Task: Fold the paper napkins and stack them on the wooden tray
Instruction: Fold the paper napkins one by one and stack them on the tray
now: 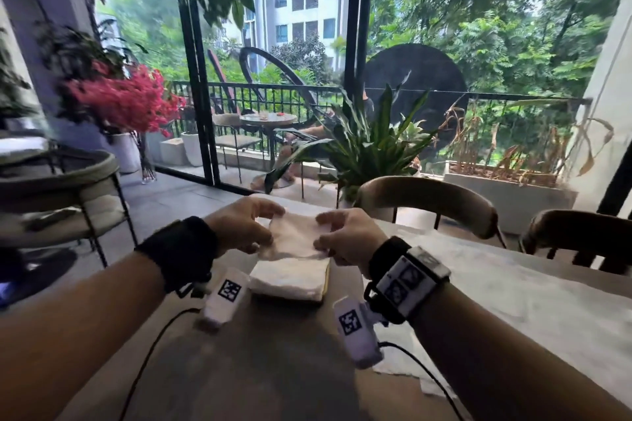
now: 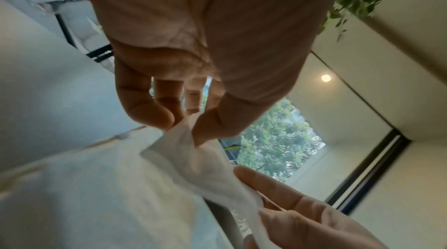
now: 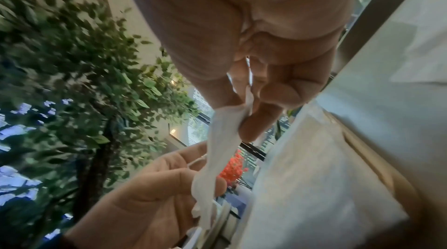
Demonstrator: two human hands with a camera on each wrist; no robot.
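Both hands hold one thin white paper napkin (image 1: 294,236) in the air. The left hand (image 1: 243,225) pinches its left edge between thumb and curled fingers (image 2: 145,108), and the right hand (image 1: 345,237) pinches the opposite edge the same way, so the sheet sags in a crumpled span between the two sets of fingers (image 3: 251,129). Directly below and a little nearer the body lies a squared stack of white napkins (image 1: 290,279) on the grey table (image 1: 513,301); a pale yellow edge shows along its right side, but whether that is the wooden tray cannot be told.

To fold well, the slack should likely go first: draw the fingers gently apart until the sheet is flat, without tearing so flimsy a paper. Then bring one pinched edge over to meet the other, corners matched, and lower it onto the table beside the stack to press the crease with flat fingertips. Pinching close to the corners would keep the edges square.
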